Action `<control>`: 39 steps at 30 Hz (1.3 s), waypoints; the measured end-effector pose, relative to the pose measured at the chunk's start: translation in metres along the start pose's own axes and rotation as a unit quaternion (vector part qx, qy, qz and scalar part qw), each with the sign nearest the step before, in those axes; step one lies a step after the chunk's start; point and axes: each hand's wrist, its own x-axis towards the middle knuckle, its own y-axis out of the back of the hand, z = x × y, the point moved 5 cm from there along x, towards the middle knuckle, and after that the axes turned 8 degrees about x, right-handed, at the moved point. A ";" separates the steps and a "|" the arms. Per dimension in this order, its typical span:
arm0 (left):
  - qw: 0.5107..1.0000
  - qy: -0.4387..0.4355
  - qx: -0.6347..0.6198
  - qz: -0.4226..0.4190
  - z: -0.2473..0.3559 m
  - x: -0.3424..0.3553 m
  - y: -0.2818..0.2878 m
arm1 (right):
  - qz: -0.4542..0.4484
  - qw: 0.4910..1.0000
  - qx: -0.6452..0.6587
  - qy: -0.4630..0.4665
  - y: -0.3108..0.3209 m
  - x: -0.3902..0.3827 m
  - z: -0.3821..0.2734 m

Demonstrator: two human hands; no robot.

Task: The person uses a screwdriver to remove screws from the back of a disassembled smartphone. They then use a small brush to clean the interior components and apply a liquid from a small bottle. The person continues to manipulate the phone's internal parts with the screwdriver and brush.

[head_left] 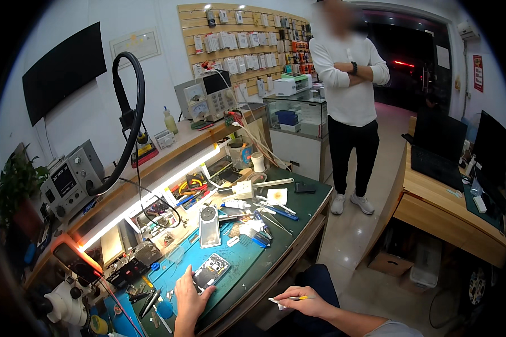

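My left hand (pixel 189 299) is closed on the near left edge of an opened smartphone (pixel 212 272), thumb along its lower side. Dark inner parts and pale metal pieces show inside the phone. Off the bench's front edge, above my lap, my right hand (pixel 309 304) pinches a thin yellow-ended tool (pixel 303 297). A small white scrap (pixel 278 304), perhaps tissue, shows at its fingertips. Beyond the phone, a pale phone-shaped panel with a round camera ring (pixel 209 227) lies on the blue work mat (pixel 243 259).
Tweezers (pixel 278 223), blue-handled tools (pixel 281 211) and other small items crowd the bench. An orange multimeter (pixel 76 259) and a white microscope (pixel 62 308) stand at the left. A black hose (pixel 139 106) arches overhead. Another person (pixel 348 76) stands beyond the bench, arms crossed.
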 end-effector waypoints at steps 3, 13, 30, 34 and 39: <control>1.000 0.002 -0.011 -0.003 0.000 0.003 0.000 | -0.013 1.000 0.003 0.016 -0.002 0.002 -0.001; 0.998 -0.026 0.060 0.017 0.006 0.004 0.017 | -0.068 0.995 0.041 0.056 -0.010 0.013 -0.024; 0.997 0.032 -0.035 0.060 0.028 -0.056 0.036 | -0.041 0.956 -0.206 0.207 -0.042 0.119 -0.076; 0.996 0.067 -0.050 0.024 0.029 -0.049 0.029 | -0.034 0.958 -0.213 0.189 -0.041 0.124 -0.069; 0.995 0.082 -0.049 0.001 0.030 -0.047 0.032 | -0.024 0.966 -0.197 0.165 -0.042 0.126 -0.069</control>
